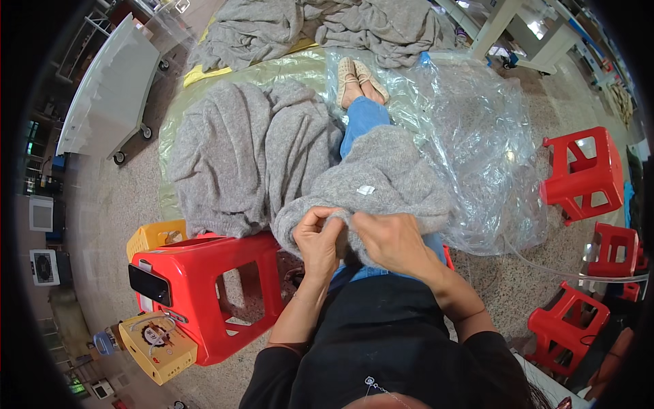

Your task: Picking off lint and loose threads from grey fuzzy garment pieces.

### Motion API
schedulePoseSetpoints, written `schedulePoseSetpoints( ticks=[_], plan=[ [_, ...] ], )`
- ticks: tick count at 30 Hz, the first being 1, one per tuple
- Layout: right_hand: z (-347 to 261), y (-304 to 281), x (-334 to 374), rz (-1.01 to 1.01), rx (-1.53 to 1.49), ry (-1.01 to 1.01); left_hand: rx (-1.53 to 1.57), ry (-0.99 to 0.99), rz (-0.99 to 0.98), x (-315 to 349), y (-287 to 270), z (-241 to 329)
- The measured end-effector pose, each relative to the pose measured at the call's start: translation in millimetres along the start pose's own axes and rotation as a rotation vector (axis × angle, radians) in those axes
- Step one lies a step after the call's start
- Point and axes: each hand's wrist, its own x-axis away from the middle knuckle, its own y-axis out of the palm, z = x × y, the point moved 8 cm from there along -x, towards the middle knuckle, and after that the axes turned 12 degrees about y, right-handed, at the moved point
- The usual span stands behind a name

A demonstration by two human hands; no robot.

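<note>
A grey knitted sweater lies bunched across my lap, with a small white label showing on it. My left hand pinches the sweater's near edge between thumb and fingers. Close beside it, my right hand is closed at the same edge, its fingertips partly hidden and slightly blurred. Whether a small tool sits in the right fingers cannot be made out. To the left, touching the sweater, rests a heap of grey knitwear.
At my left stands a red plastic stool with a phone at its edge and a yellow box beside it. Plastic sheeting covers the floor ahead. More grey knitwear lies beyond my feet. Red stools stand to the right.
</note>
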Motion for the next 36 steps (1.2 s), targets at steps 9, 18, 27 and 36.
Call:
schedulePoseSetpoints(
  ticks=[9, 18, 27, 36],
  plan=[
    [-2, 0, 17, 0.051, -0.001, -0.115, -0.228, 0.033, -0.133, -8, 1, 0],
    [78, -61, 27, 0.059, -0.031, 0.158, 0.178, -0.224, -0.207, -18, -27, 13],
    [71, -93, 47, 0.473, -0.243, 0.233, 0.303, -0.277, -0.176, -10, -18, 25],
    [-35, -61, 42, 0.319, -0.2, -0.254, 0.118, -0.191, -0.336, 10, 32, 32]
  ],
)
